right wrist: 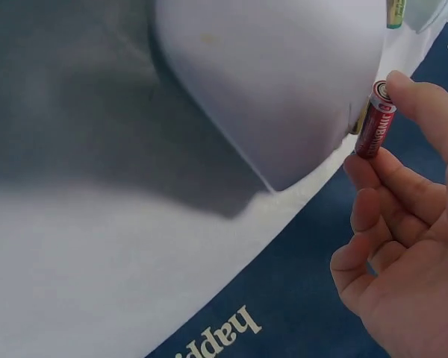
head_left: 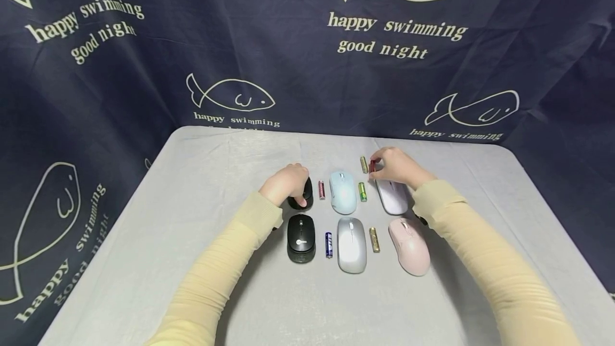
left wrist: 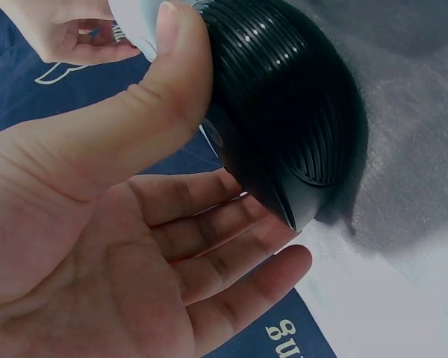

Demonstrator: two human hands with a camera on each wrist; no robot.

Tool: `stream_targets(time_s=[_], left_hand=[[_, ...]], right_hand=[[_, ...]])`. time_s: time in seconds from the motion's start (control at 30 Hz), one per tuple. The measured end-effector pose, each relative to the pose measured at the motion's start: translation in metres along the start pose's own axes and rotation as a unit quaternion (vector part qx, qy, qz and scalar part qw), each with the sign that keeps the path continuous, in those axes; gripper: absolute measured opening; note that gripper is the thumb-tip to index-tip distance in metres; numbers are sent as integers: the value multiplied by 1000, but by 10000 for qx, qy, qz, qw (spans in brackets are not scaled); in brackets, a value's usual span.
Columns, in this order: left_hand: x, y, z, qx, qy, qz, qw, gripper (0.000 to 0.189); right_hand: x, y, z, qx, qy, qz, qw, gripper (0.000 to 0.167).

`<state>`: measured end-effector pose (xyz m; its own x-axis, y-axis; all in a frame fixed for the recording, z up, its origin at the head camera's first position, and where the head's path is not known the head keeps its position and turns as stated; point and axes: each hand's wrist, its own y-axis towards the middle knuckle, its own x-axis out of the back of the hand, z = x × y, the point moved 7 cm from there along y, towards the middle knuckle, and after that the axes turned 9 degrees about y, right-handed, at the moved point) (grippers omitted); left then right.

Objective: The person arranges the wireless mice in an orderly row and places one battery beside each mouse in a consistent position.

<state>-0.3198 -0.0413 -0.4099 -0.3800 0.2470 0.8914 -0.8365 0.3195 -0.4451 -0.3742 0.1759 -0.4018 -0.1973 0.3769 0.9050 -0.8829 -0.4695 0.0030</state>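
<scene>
At the back left of the group, my left hand (head_left: 287, 183) holds a black computer mouse (left wrist: 284, 89), the thumb on one side and fingers on the other. The hand partly covers this mouse in the head view. My right hand (head_left: 397, 167) pinches a red AA-size battery (right wrist: 376, 123) between thumb and fingertips, just beyond a pale lavender mouse (head_left: 395, 197). Close by the held battery lies a gold battery (head_left: 363, 164). A red battery (head_left: 321, 190) lies between the left-hand mouse and a light blue mouse (head_left: 343, 194); a green battery (head_left: 362, 191) is right of the blue one.
Nearer on the white-covered table (head_left: 158, 218) are a second black mouse (head_left: 301, 235), a blue battery (head_left: 329, 244), a silver mouse (head_left: 352, 244), another gold battery (head_left: 374, 240) and a pink mouse (head_left: 410, 247). A navy fish-print curtain (head_left: 307, 68) hangs behind.
</scene>
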Motion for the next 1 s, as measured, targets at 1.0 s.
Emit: stream_targets(time_s=[1.0], left_hand=[[-1, 1, 1, -38, -59, -33, 10000, 75]], right_hand=[[54, -41, 7, 573, -454, -436, 9964, 47]])
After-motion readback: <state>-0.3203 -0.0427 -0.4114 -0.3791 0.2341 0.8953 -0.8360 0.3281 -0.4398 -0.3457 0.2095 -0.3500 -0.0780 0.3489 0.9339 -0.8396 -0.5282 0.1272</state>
